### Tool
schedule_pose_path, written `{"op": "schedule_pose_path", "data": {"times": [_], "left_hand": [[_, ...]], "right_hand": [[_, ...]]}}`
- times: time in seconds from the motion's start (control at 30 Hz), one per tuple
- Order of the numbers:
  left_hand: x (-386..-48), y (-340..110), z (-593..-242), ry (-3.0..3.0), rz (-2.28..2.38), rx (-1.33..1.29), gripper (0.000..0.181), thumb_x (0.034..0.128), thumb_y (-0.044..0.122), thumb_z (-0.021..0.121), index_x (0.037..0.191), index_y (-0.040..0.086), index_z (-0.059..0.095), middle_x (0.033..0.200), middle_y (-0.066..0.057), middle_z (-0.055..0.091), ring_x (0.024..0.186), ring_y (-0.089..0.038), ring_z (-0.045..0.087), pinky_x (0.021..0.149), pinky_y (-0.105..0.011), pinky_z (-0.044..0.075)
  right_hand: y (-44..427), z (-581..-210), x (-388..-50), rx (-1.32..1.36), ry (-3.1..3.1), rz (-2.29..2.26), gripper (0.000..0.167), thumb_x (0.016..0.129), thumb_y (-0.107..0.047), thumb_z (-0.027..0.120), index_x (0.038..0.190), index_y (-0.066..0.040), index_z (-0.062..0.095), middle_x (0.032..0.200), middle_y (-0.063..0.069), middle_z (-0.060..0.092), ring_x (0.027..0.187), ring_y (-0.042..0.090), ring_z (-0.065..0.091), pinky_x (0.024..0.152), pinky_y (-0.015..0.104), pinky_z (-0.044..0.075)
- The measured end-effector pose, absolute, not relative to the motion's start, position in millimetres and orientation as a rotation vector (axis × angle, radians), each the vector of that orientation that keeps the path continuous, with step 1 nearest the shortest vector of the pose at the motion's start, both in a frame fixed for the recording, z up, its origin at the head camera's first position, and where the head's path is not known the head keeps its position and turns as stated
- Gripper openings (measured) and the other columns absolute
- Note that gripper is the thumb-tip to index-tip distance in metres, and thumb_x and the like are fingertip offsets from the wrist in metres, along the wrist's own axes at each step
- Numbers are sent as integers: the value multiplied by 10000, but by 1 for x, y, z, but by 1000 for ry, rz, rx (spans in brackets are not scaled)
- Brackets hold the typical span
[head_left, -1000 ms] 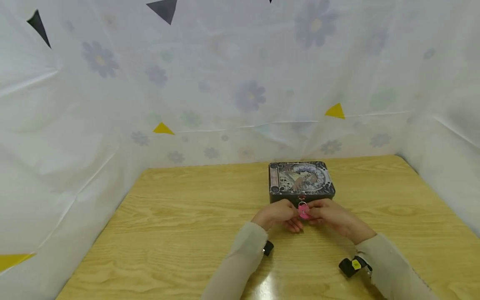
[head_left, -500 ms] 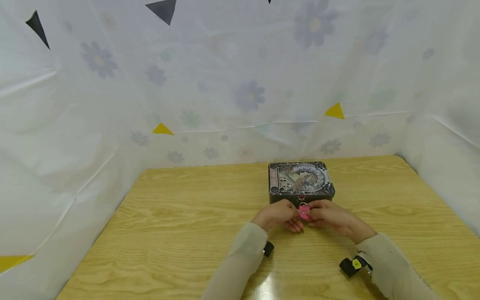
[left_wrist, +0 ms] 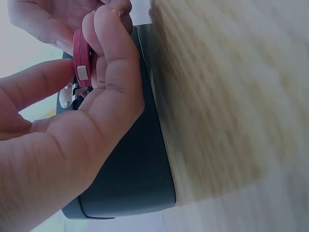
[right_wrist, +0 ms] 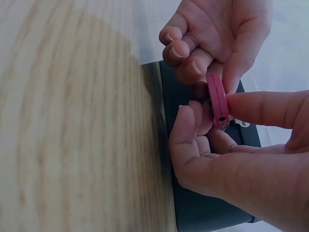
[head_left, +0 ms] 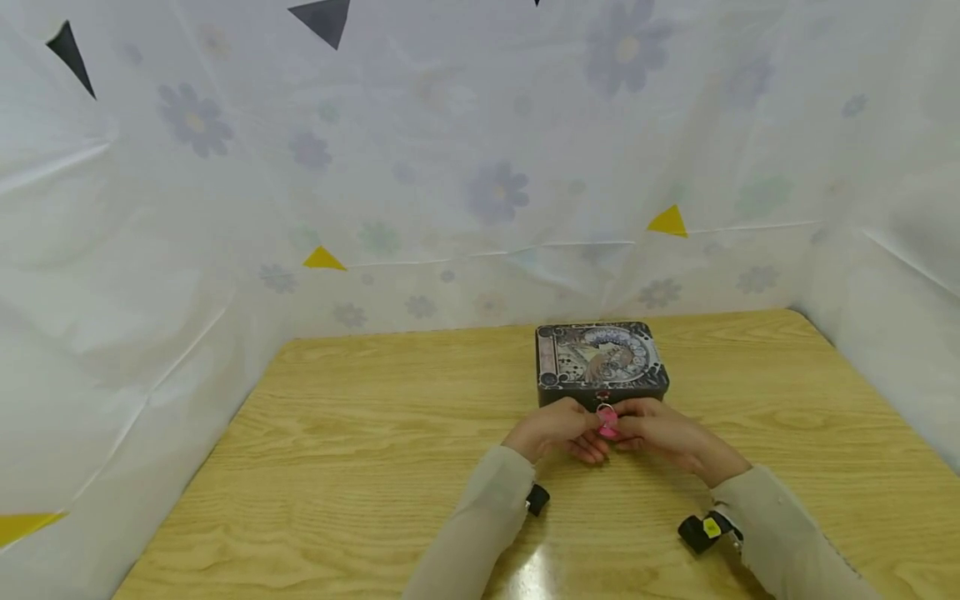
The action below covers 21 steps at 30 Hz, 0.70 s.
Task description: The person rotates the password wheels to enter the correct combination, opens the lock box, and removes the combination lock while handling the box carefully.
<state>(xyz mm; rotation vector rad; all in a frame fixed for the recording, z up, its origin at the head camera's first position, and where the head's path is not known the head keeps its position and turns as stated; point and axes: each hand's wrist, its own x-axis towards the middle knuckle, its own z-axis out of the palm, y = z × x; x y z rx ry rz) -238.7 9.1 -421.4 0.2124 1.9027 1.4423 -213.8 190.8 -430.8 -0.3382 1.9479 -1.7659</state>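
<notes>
Plainly, wooden table (head_left: 337, 433): holds the black box toward one o'clock.
Black box (head_left: 603, 358): lid down, contents hidden; long side and clasp (left_wrist: 66, 95) face six o'clock.
Right hand (head_left: 671, 433): fingers curled, pinching the pink lock from three o'clock.
Left hand (head_left: 558, 427): likewise curled, pinching it from nine o'clock.
Pink lock (head_left: 608, 422): at the box's six-o'clock side, long axis twelve to six, loop (head_left: 604, 406) up; whether threaded through the clasp, cannot tell.
Left wrist view alone: silver tab (left_wrist: 82, 72) on the lock's edge.
Right wrist view alone: dark hole (right_wrist: 222, 118).
</notes>
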Motion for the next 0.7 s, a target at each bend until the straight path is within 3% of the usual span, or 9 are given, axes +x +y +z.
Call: {"op": "schedule_pose_path", "data": {"times": [0.7], "left_hand": [[-238, 14, -424, 1847, 1518, 161, 311, 994, 199, 535, 834, -36, 659, 694, -90, 640, 566, -144, 596, 618, -278, 568]], "right_hand": [[192, -429, -214, -333, 1926, -1785, 468, 958, -20, 408, 1288, 290, 292, 1028, 74, 611, 905, 89, 605, 821, 266, 539]]}}
